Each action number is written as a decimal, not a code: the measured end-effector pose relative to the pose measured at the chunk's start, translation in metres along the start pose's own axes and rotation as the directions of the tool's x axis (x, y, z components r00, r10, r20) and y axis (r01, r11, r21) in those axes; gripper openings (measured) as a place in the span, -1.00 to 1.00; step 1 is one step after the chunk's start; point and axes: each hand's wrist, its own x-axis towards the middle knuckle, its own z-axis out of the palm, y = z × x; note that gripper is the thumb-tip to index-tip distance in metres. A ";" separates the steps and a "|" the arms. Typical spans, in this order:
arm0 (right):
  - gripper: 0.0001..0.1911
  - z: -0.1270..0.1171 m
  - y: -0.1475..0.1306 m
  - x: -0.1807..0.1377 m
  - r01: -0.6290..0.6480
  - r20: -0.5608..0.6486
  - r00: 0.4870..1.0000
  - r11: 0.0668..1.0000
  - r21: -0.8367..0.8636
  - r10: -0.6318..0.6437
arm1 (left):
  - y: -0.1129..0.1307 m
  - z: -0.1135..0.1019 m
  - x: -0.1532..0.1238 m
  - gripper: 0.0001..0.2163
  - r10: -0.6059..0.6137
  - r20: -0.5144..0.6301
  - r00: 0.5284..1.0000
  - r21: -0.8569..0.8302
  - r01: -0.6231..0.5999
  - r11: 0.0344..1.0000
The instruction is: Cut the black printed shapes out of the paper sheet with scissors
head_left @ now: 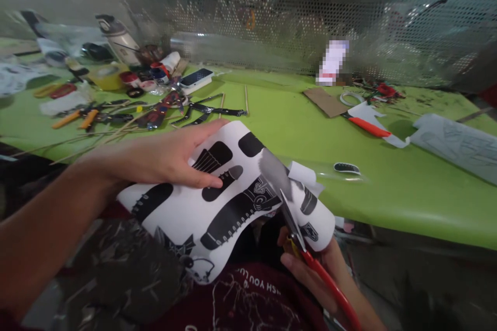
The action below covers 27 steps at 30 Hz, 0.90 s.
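Observation:
A white sheet of paper (186, 201) printed with black shoe and boot shapes is held over my lap by my left hand (182, 152), thumb on top and fingers behind its upper edge. My right hand (310, 269) is closed around red-handled scissors (298, 240). Their blades point up and reach into the sheet next to a dark printed boot. A partly cut strip of the paper (318, 220) curls down to the right of the blades, over my right hand. My right fingers are partly hidden by the handles and paper.
A green-covered table (272, 114) spans the front. Pliers (77, 119), sticks, a bottle (120, 39), a phone (198, 78) and yellow tape crowd its left. At right lie an orange-handled cutter (368, 126), a tape roll (351, 98) and rolled paper (458, 142). A small shoe cutout (347, 168) is nearer.

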 end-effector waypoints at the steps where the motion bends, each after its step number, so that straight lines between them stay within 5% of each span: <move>1: -0.67 -0.001 0.000 0.000 0.004 0.002 1.000 1.000 -0.007 -0.004 | 0.000 0.000 0.000 -0.21 0.005 -0.001 1.000 0.009 -0.005 1.000; 15: -0.62 -0.008 0.003 0.003 -0.031 -0.024 0.999 0.994 -0.103 0.028 | 0.005 -0.008 0.005 -0.36 -0.020 0.122 0.992 -0.210 0.046 0.977; 27: -0.53 -0.011 0.010 0.004 -0.069 -0.028 0.997 0.989 -0.132 0.066 | 0.007 -0.011 0.008 -0.41 -0.030 0.146 0.989 -0.183 0.057 0.982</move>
